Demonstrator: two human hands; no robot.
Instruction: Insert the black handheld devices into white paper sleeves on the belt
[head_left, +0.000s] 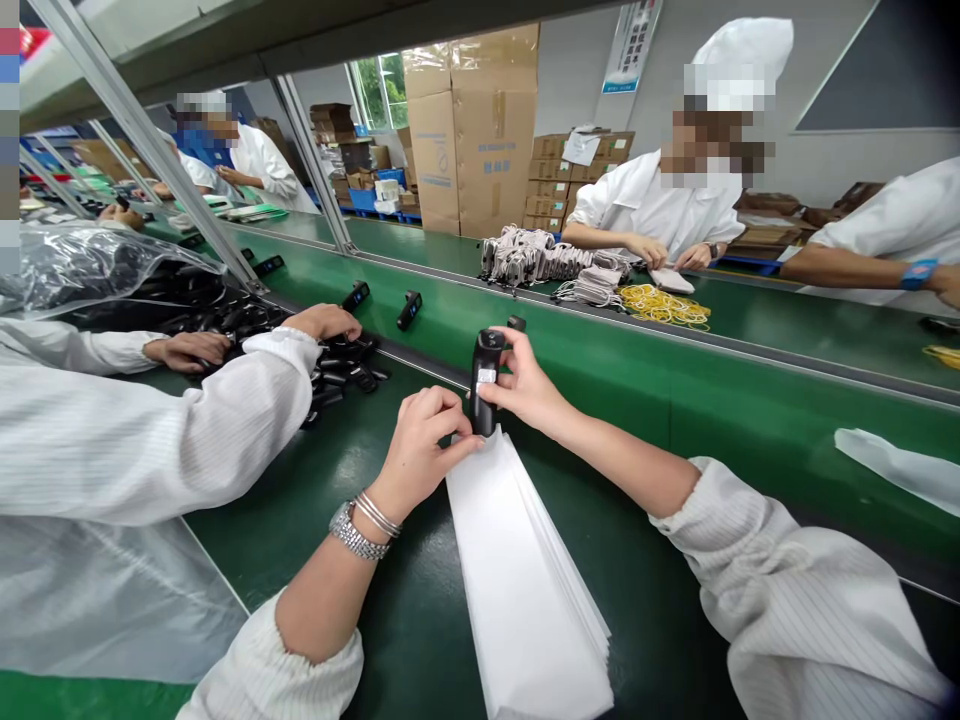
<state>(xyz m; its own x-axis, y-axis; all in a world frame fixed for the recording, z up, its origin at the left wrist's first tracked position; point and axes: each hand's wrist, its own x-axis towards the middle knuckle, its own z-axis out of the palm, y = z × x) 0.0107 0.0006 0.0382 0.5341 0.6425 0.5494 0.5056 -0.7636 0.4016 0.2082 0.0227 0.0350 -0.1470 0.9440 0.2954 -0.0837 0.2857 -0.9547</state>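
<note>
My right hand (529, 385) grips a black handheld device (484, 400) with a small white label, holding it upright. The device's lower end is at the top edge of a stack of long white sleeves (525, 580) lying on the green bench. My left hand (427, 435), with a metal watch and bangles at the wrist, is closed at the top edge of the uppermost sleeve, its fingertips beside the device's base. Whether the device's end is inside the sleeve is hard to see.
To the left, a co-worker's hands (326, 322) are over a pile of black devices (345, 370). Several devices (409, 310) lie on the green conveyor (600, 390). A loose white sleeve (900, 470) lies at right. Across the line, people handle bundled cables (525, 255).
</note>
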